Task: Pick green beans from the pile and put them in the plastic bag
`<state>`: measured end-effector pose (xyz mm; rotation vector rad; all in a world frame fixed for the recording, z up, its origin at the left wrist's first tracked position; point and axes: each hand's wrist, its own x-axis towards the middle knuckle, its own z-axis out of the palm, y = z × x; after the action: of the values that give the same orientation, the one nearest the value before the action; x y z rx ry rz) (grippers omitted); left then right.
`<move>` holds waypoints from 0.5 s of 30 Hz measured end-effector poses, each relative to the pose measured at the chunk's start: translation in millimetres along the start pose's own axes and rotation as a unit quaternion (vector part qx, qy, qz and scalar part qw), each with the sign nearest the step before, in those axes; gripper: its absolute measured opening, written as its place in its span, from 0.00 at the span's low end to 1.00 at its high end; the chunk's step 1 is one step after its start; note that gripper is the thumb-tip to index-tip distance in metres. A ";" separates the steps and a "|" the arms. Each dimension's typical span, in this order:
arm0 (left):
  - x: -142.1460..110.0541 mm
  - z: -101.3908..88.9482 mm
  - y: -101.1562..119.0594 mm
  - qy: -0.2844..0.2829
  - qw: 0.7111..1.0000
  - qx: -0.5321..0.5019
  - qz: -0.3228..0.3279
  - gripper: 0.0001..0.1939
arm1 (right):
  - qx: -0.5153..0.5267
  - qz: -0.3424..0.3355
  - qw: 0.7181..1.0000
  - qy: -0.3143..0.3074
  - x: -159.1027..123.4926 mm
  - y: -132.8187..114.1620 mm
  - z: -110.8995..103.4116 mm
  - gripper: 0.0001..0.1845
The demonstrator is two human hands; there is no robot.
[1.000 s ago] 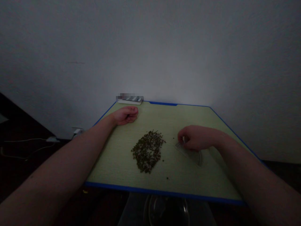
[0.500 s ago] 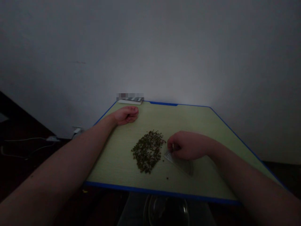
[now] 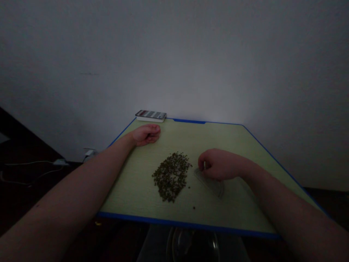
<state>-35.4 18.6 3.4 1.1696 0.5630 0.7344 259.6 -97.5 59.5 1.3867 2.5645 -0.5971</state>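
Observation:
A loose pile of small greenish-brown grains, like seeds or beans (image 3: 166, 180), lies on the pale board tabletop (image 3: 215, 134). My right hand (image 3: 222, 163) is just right of the pile, its thumb and fingers pinched on the upper edge of a clear plastic protractor (image 3: 214, 185). The protractor slants down to the right below the hand, and part of it is hidden by the fingers. Left of and beyond the pile, my left hand (image 3: 147, 134) rests on its side with curled fingers and nothing visible in them.
Two stray grains lie right of the pile. A flat white box with a striped dark top (image 3: 151, 116) sits at the far left corner. Below the blue front edge (image 3: 163, 220) is a round glass vessel (image 3: 196, 245). Cables and a plug (image 3: 61, 162) are at left by the wall.
My right hand has shifted slightly right and away from the pile, taking the protractor with it. My left hand and the pile look unchanged.

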 end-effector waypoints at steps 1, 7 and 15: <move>0.3 -0.1 0.2 -0.002 1.000 0.000 0.000 0.13 | 0.002 -0.010 1.000 0.004 0.7 -2.4 1.4 0.13; 2.8 0.1 -0.1 -0.004 1.000 -0.002 -0.002 0.12 | 0.018 -0.022 0.999 0.031 5.9 -9.3 9.3 0.13; -2.7 -3.6 -1.9 -0.007 1.000 -0.002 0.004 0.11 | -0.014 0.089 0.995 -0.037 -2.5 11.4 -6.4 0.15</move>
<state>-39.4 18.3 0.6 1.1726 0.5456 0.7327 270.7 -91.2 63.1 1.5319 2.3521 -0.5690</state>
